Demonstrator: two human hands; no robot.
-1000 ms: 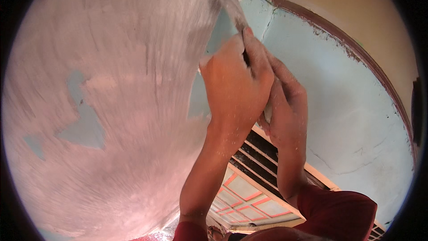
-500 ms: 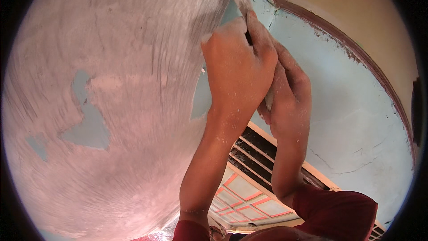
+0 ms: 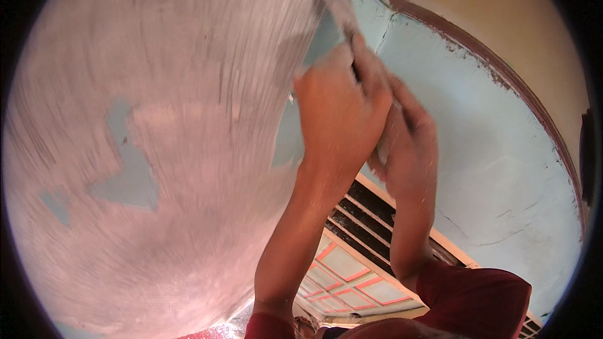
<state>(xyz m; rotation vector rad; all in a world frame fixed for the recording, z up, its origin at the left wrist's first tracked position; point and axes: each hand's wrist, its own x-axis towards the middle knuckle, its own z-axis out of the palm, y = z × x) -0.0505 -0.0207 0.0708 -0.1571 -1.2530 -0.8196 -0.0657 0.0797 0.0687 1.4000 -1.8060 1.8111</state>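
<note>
Both hands are raised overhead on one scraper [image 3: 339,5], its flat blade against the wall near the corner under the brown trim. My left hand [image 3: 344,103] is closed around the upper handle, close to the blade. Just below and to the right, my right hand [image 3: 409,141] wraps the lower handle, which is mostly hidden by the fingers. Pale dust coats the skin. The wall [image 3: 188,63] to the left is scraped to a streaky greyish pink, with leftover patches of blue paint [image 3: 135,182].
A light-blue wall [image 3: 496,144] with cracks stands at the right. Brown, flaking trim [image 3: 477,44] curves along the top below a beige ceiling [image 3: 496,0]. Beneath my forearms are a slatted vent [image 3: 361,220] and a window with orange-red bars [image 3: 352,289].
The scraper blade has slid a little down and to the right along the wall edge. Both hands have moved slightly down with it, their grips unchanged.
</note>
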